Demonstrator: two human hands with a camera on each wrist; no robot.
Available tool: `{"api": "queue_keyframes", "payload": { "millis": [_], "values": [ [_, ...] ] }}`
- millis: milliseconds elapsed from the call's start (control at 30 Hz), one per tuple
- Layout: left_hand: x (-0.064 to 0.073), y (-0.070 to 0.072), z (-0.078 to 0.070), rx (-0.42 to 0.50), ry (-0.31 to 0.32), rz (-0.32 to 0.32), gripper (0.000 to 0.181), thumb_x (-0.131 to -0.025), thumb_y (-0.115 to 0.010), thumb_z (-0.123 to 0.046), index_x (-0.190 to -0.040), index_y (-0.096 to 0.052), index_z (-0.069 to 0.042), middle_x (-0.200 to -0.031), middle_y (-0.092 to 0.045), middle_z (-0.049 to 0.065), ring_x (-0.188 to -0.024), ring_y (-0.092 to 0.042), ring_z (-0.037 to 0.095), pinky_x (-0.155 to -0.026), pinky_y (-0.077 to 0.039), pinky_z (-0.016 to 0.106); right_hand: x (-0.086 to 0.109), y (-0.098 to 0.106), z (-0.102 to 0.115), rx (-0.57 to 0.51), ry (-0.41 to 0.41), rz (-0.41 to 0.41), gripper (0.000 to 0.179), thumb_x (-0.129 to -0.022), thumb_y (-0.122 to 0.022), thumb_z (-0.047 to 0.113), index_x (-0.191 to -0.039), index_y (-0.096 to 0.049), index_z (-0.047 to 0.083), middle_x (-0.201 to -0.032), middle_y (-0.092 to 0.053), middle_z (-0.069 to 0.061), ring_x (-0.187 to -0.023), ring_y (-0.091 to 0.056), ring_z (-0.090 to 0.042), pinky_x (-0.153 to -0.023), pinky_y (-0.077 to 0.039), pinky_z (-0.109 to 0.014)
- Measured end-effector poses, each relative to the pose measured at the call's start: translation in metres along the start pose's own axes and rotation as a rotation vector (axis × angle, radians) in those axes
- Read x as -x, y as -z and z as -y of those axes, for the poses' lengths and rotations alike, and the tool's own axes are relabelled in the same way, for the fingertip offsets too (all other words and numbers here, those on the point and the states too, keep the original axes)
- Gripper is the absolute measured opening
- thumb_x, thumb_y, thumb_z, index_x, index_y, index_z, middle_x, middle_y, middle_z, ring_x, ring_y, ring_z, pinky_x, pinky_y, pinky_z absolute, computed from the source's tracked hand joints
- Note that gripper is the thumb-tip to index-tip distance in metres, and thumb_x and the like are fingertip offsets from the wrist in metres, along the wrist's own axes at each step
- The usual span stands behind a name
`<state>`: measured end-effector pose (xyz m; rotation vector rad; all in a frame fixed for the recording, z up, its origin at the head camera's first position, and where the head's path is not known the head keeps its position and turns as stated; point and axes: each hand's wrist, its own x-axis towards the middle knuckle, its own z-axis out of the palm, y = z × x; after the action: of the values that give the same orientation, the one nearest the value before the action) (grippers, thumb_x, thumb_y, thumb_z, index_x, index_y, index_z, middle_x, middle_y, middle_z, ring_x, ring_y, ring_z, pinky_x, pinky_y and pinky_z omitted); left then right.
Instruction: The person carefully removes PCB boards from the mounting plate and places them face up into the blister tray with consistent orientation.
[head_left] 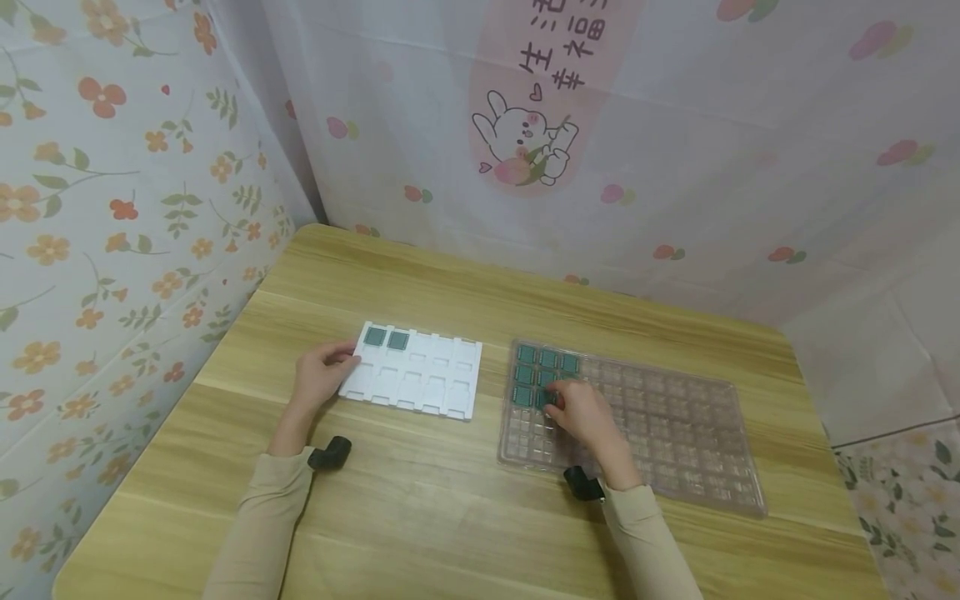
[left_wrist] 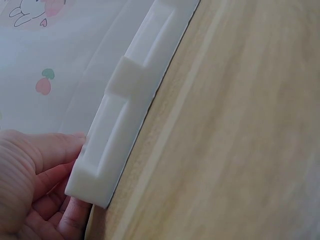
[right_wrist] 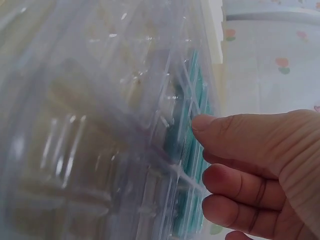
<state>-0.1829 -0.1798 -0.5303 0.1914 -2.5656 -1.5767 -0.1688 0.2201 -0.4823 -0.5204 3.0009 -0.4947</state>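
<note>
At the left, my left hand (head_left: 321,373) grips the left edge of a white plastic tray (head_left: 410,392). In the left wrist view, the thumb lies against the white tray's corner (left_wrist: 87,187) and the other fingers are beneath. Two square green chips (head_left: 397,340) sit in its back-row pockets at the left. My right hand (head_left: 588,410) reaches over a clear plastic tray (head_left: 675,417), its thumb and fingers at a green chip (head_left: 546,402) in the front chip row. Several more green chips (head_left: 526,354) fill pockets in that left back corner. Whether the fingertips pinch the chip is hidden.
Both trays lie on a wood-grain table (head_left: 435,508), with a strip of bare wood between them. A patterned curtain (head_left: 420,125) hangs behind the table, and a floral one (head_left: 135,250) hangs along the left. Dark wrist mounts (head_left: 330,452) stick out from both sleeves.
</note>
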Motion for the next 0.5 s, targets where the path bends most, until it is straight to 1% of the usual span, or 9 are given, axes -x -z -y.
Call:
{"api": "queue_keyframes", "payload": {
  "millis": [100,200,267,333,433,500],
  "values": [
    [-0.001,0.000,0.001,0.008,-0.007,-0.004,0.029,-0.084,-0.066,-0.006,-0.110,-0.065,0.007,-0.096,-0.066,0.023,-0.084,-0.059,0.020,-0.070,-0.042,0.014,-0.002,0.000,0.002,-0.001,0.017,-0.013,0.027,-0.078,-0.075,0.011,-0.101,-0.068,-0.002,-0.062,-0.051,0.003,-0.051,-0.042,-0.009,-0.047,-0.037,-0.024],
    [0.000,0.001,0.002,0.038,-0.038,-0.011,0.029,-0.083,-0.067,-0.009,-0.108,-0.065,0.007,-0.093,-0.066,0.022,-0.083,-0.060,0.023,-0.070,-0.043,0.018,-0.006,-0.001,0.004,-0.013,0.035,-0.028,0.027,-0.078,-0.075,0.011,-0.100,-0.068,-0.002,-0.061,-0.051,0.003,-0.050,-0.042,-0.008,-0.046,-0.037,-0.023],
    [0.001,0.002,0.001,0.075,-0.065,-0.021,0.029,-0.082,-0.068,-0.010,-0.106,-0.067,0.006,-0.089,-0.066,0.020,-0.081,-0.060,0.023,-0.069,-0.044,0.020,-0.008,-0.001,0.005,-0.019,0.040,-0.029,0.027,-0.078,-0.075,0.011,-0.101,-0.068,-0.002,-0.061,-0.051,0.003,-0.049,-0.042,-0.008,-0.045,-0.037,-0.022],
    [0.003,0.002,0.001,0.087,-0.079,-0.022,0.029,-0.082,-0.068,-0.012,-0.105,-0.067,0.007,-0.088,-0.066,0.019,-0.080,-0.060,0.022,-0.069,-0.044,0.021,-0.011,-0.001,0.008,-0.020,0.039,-0.026,0.027,-0.078,-0.075,0.012,-0.101,-0.068,-0.002,-0.062,-0.052,0.003,-0.050,-0.043,-0.008,-0.045,-0.038,-0.022],
    [0.002,0.002,0.000,0.072,-0.052,-0.016,0.029,-0.082,-0.068,-0.010,-0.106,-0.067,0.006,-0.090,-0.067,0.020,-0.080,-0.061,0.021,-0.070,-0.045,0.019,-0.015,-0.001,0.011,-0.013,0.039,-0.017,0.028,-0.079,-0.075,0.013,-0.102,-0.068,-0.001,-0.063,-0.053,0.002,-0.051,-0.044,-0.009,-0.046,-0.038,-0.023],
    [0.001,0.002,0.001,0.032,-0.023,-0.002,0.030,-0.084,-0.067,-0.008,-0.109,-0.065,0.007,-0.094,-0.066,0.022,-0.083,-0.060,0.021,-0.071,-0.044,0.017,-0.018,0.000,0.014,-0.008,0.044,-0.009,0.029,-0.080,-0.074,0.014,-0.104,-0.068,-0.001,-0.063,-0.054,0.002,-0.052,-0.044,-0.009,-0.047,-0.038,-0.024]
  ]
}}
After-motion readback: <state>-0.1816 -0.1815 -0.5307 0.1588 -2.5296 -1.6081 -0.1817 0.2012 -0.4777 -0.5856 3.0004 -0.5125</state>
